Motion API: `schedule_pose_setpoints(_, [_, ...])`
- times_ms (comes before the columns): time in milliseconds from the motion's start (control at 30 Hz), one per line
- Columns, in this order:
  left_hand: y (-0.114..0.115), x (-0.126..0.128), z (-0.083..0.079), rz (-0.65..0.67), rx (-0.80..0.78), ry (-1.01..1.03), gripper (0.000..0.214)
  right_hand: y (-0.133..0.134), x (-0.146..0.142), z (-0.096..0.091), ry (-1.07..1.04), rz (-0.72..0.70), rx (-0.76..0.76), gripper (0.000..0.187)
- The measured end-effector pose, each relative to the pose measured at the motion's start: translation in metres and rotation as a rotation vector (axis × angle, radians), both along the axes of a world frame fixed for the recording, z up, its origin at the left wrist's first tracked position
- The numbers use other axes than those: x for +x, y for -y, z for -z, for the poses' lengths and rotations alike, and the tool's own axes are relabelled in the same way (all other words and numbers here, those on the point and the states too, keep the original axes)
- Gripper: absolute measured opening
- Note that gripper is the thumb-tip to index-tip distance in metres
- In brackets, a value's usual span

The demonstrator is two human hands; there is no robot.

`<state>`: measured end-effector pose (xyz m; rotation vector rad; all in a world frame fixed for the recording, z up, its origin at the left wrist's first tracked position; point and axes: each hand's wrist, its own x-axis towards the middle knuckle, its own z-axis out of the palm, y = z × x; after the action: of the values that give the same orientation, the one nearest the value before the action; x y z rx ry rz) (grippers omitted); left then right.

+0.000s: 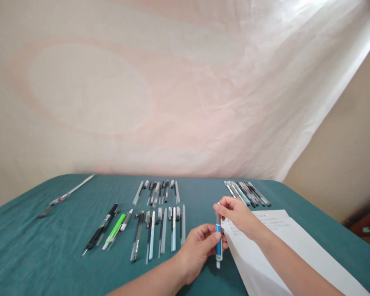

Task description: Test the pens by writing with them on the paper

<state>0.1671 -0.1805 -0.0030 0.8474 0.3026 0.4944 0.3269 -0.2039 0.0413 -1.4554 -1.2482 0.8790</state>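
Between my two hands is a blue pen (218,242) with a grey upper part, held upright over the table's front. My left hand (202,248) is closed around its blue barrel, thumb in front. At the pen's top end, the fingers of my right hand (236,213) pinch the grey part; exactly what the fingertips cover is hidden. Right beside and under my right forearm lie white paper sheets (283,246) with some writing. Just left of my left hand are rows of disassembled pens (163,230), with barrels, caps and refills side by side.
A green pen (114,231) and a black pen (103,228) lie to the left. Farther left is a long thin wrapped item (70,192). Another group of pen parts (157,192) sits behind, and a bundle of pens (246,193) at the back right. A pale sheet (172,90) hangs behind the green tablecloth (49,255).
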Motion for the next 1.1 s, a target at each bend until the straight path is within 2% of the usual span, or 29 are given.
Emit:
schedule_pose_setpoints(167, [-0.001,-0.001,-0.002,0.017,-0.027,0.003,0.027,0.001,0.001,-0.006,0.002,0.000,-0.022,0.028])
schedule_pose_setpoints(400, [0.000,-0.001,-0.005,0.017,-0.067,0.005,0.027,0.003,0.001,-0.009,-0.237,-0.203,-0.075,0.031])
schedule_pose_setpoints(600, [-0.001,0.000,-0.004,-0.011,-0.043,-0.023,0.029,0.001,-0.002,0.000,-0.158,-0.030,-0.048,0.026])
schedule_pose_setpoints(667, [0.000,0.000,-0.004,-0.021,-0.045,-0.025,0.032,0.001,-0.001,0.000,-0.176,-0.022,-0.048,0.026])
schedule_pose_setpoints(833, [0.000,0.000,-0.005,-0.002,-0.061,-0.025,0.033,0.005,0.002,-0.012,-0.389,-0.220,-0.095,0.022])
schedule_pose_setpoints(900, [0.000,0.000,-0.006,0.001,-0.075,-0.031,0.032,0.006,0.001,-0.014,-0.434,-0.256,-0.110,0.026])
schedule_pose_setpoints(967, [0.000,0.000,-0.007,-0.012,-0.086,-0.037,0.031,0.005,-0.001,-0.011,-0.423,-0.206,-0.098,0.028])
schedule_pose_setpoints(1100, [-0.001,0.000,-0.005,-0.030,-0.093,-0.042,0.032,0.002,0.001,-0.001,-0.295,-0.019,-0.058,0.023])
